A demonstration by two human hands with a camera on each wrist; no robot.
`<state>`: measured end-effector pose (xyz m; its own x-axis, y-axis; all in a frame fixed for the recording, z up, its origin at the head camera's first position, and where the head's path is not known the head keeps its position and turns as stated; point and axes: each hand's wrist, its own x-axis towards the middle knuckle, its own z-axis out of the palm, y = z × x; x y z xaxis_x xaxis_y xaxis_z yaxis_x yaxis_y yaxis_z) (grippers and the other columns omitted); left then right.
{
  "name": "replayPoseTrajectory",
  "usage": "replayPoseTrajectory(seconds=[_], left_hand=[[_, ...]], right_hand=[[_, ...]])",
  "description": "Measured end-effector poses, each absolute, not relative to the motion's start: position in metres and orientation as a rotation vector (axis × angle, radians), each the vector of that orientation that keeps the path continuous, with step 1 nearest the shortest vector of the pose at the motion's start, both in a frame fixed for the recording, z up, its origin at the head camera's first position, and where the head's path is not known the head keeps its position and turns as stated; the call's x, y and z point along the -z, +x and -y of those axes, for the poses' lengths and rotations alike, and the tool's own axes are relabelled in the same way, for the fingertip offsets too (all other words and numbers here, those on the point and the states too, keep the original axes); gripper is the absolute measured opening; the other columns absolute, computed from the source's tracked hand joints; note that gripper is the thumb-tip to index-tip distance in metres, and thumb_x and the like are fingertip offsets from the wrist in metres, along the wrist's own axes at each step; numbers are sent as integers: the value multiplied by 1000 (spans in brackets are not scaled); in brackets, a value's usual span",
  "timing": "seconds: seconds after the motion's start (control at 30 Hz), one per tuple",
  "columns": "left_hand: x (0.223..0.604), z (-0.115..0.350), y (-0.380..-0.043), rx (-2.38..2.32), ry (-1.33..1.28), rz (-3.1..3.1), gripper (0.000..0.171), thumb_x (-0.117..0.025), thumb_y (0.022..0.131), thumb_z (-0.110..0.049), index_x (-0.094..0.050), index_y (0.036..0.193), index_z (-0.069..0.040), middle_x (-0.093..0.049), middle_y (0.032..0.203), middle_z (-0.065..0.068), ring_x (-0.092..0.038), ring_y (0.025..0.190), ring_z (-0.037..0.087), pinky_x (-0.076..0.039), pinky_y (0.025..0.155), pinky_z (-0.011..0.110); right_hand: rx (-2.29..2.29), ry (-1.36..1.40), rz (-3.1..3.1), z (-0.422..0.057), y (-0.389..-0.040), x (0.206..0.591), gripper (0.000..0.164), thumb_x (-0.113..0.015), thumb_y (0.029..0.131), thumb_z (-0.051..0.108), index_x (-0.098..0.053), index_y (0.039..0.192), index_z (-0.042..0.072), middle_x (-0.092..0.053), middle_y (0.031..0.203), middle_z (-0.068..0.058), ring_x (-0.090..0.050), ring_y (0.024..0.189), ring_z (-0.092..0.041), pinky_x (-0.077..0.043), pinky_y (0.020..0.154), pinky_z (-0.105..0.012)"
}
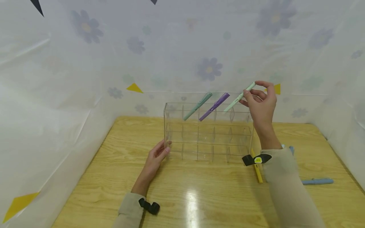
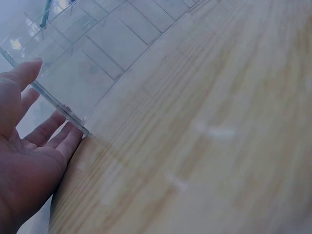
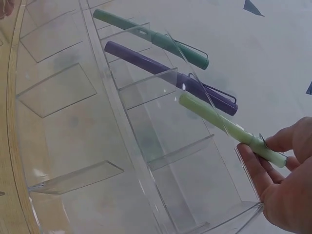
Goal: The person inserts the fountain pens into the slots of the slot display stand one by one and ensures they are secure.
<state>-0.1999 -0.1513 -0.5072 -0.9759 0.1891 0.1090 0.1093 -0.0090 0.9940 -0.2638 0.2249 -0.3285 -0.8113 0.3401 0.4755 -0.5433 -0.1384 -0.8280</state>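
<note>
The right hand (image 1: 262,107) pinches a pale green pen (image 1: 238,99) near its clip end, the other end slanting down into the top row of a clear rack (image 1: 190,136). The pen sits higher than the purple pen (image 1: 214,106) and teal pen (image 1: 198,106) leaning in that row, so it seems not yet seated. Good handling likely means matching their slant, keeping the tip between dividers, and letting go only once it rests on the rack. The left hand (image 1: 154,160) grips the rack's left side; steadiness there should prevent sliding. Right of the rack, a yellow pen (image 1: 258,171) and blue pen (image 1: 319,181) lie on the table (image 1: 228,196).
</note>
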Motion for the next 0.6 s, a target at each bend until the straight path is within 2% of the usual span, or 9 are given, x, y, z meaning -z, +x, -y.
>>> replayPoseTrajectory(seconds=[0.2, 0.37, 0.6], left_hand=[[507, 151, -201, -2168, 347, -2174, 54, -59, 107, -22, -43, 156, -8, -53, 149, 16, -46, 142, 29, -44, 106, 26], [506, 152, -201, -2162, 346, -2174, 54, -58, 107, -23, -42, 157, -7, -53, 150, 16, -46, 142, 28, -44, 106, 25], [507, 151, -202, -2172, 347, -2170, 55, -59, 107, -22, -42, 157, -7, -53, 150, 16, -46, 142, 29, -45, 105, 25]], right_hand=[[-1968, 269, 1653, -222, -263, 328, 40, -70, 93, -5, -57, 130, 0, -70, 95, -20, -75, 79, -22, -59, 74, -34], [-1960, 304, 1756, -223, -263, 327, 38, -71, 93, -4, -56, 127, -3, -73, 92, -15, -76, 75, -20, -59, 74, -31], [-1718, 266, 2068, -226, -263, 325, 37, -71, 97, 10, -54, 129, 0, -72, 96, -10, -75, 74, -12, -59, 73, -26]])
